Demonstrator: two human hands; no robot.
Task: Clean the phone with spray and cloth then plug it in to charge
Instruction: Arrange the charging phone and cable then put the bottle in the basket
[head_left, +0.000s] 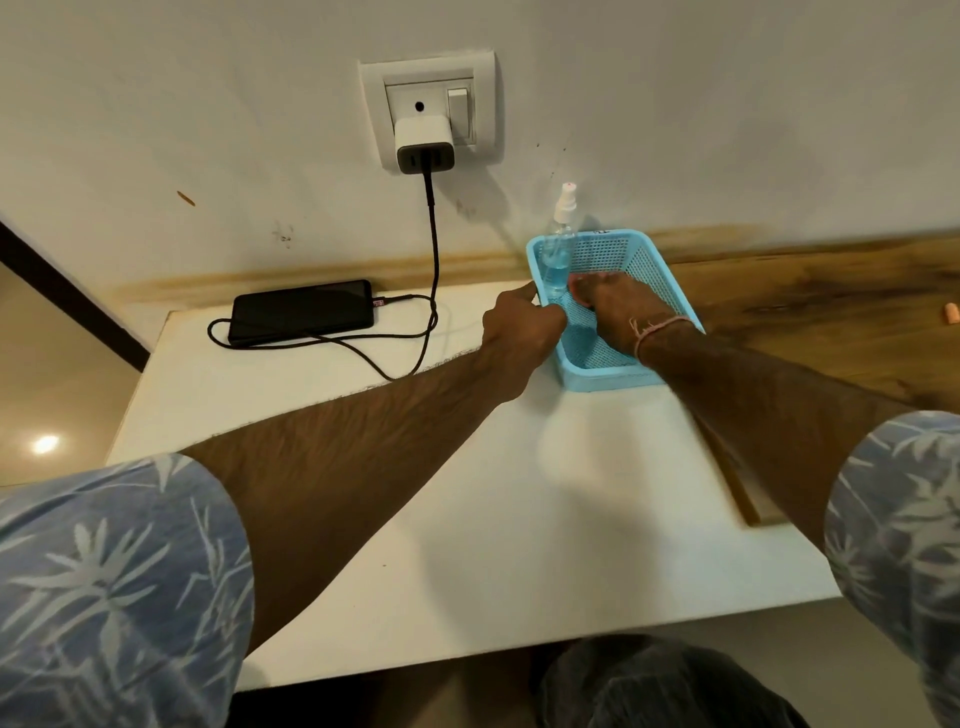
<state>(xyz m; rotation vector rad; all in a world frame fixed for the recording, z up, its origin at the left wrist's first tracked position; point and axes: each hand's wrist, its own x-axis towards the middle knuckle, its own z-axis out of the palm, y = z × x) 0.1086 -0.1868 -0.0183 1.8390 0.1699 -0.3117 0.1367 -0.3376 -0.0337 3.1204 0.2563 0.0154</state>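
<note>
The black phone (304, 318) lies flat at the back left of the white table (467, 519), with a black cable (431, 244) in its right end. The cable runs up to a white charger (423, 143) in the wall socket (431, 111). A clear spray bottle (558, 244) of blue liquid stands upright in the far left corner of a light blue mesh basket (639, 265). My left hand (519, 325) is closed around the basket's left rim. My right hand (621, 306) reaches down inside the basket beside the bottle, fingers curled, with a bit of pink at the fingertips. No cloth is visible.
The basket stands where the white table meets a brown wooden counter (831, 312) on the right. A small peach-coloured object (949, 314) lies at the counter's far right. The wall stands directly behind everything. The cable loops on the table in front of the phone.
</note>
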